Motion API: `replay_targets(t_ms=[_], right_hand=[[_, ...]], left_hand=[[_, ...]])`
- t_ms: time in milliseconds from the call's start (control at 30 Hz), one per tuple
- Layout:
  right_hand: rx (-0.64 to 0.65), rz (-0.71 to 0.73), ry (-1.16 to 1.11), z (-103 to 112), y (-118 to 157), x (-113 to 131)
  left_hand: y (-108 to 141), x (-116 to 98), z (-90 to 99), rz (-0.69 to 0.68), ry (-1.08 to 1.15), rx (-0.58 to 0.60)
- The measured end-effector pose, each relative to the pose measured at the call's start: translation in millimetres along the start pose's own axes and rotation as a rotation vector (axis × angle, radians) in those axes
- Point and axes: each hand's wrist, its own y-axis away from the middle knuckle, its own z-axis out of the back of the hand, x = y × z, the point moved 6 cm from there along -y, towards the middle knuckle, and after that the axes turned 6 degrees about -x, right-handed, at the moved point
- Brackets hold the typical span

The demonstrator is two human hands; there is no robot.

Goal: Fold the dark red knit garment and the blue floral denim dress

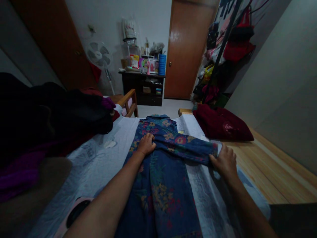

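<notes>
A blue denim jacket with a printed flower pattern lies spread on a white cloth, its collar at the far end. One sleeve stretches across the body of the garment to the right. My left hand rests near the top of the jacket, its fingers curled on the fabric around the inner end of that sleeve. At the other end, my right hand grips the cuff between thumb and fingers. The lower hem runs out of the picture at the bottom.
Dark clothes are heaped on the left. A folded maroon garment lies at the right on a wooden board. A pink object with a dark round top sits by my left forearm. Beyond stand a wooden chair and a fan.
</notes>
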Motion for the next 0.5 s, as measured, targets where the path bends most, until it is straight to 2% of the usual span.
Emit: replay_targets(t_ms=[67, 167, 233, 333, 433, 500], right_hand=[[-0.070, 0.017, 0.007, 10, -6, 19], [0.018, 0.174, -0.159, 3, -22, 70], [0.139, 0.239, -0.249, -15, -35, 106], [0.294, 0.255, -0.246, -51, -56, 151], [0.355, 0.199, -0.200, -86, -76, 175], [0.368, 0.175, -0.171, -104, -86, 182]], left_hand=[[8, -8, 3.6, -0.019, -0.030, 0.033], [27, -22, 5.7, -0.055, -0.036, 0.085], [40, -31, 6.4, -0.072, -0.005, 0.071], [53, -35, 3.9, -0.023, 0.058, 0.023], [57, -32, -0.1, 0.010, 0.107, -0.040], [55, -30, -1.9, -0.011, 0.130, -0.081]])
